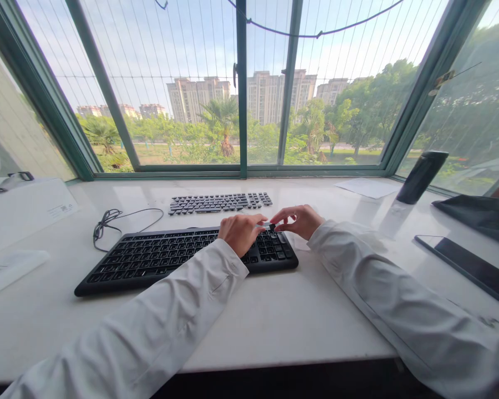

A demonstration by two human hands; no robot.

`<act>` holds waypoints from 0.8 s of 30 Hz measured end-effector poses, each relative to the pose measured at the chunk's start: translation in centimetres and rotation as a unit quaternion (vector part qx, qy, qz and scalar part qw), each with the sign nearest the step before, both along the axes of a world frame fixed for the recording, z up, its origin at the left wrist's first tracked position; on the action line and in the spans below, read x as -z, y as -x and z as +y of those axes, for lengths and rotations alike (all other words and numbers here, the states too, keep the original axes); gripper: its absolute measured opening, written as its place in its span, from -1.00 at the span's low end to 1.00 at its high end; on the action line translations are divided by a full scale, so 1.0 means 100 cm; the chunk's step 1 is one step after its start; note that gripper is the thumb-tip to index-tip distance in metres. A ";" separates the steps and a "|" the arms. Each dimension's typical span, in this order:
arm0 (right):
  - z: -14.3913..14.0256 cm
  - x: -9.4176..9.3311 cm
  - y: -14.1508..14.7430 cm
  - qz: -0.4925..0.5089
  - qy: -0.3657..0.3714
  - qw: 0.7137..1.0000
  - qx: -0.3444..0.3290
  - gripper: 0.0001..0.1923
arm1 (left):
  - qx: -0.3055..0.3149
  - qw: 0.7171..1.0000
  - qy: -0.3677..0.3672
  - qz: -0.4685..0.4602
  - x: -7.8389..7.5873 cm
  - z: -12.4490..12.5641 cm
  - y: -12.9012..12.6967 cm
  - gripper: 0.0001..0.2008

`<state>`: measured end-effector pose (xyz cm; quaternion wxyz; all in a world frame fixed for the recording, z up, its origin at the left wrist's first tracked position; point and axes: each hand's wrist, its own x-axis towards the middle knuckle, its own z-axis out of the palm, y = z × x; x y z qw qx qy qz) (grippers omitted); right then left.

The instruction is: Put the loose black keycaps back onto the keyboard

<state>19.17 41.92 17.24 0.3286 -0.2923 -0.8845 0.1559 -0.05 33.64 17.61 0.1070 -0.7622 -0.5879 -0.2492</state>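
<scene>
A black keyboard [149, 255] lies at a slant on the white counter, many of its key places bare of keycaps. Over its upper right part my left hand [239, 228] is bent, fingertips pinched together by a small pale thing [266, 224] that I cannot make out. Facing it, my right hand [299, 220] pinches a small black keycap [273, 226] between thumb and finger. The two sets of fingertips almost meet above the number pad [276, 248], where some caps are in place. Behind the keyboard, loose keycaps [216, 203] are laid out in rows.
A coiled cable [108, 224] rests behind the keyboard's left end. To the right are a phone [469, 263], a dark bottle [422, 177], a black bag [478, 216] and a paper sheet [368, 187]. A white box [29, 210] stands left; windows rise behind.
</scene>
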 end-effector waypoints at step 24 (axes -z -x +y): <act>-0.007 0.001 -0.001 -0.109 -0.055 0.992 0.038 -0.87 | -0.006 0.999 0.044 0.014 0.005 0.002 0.000 -0.78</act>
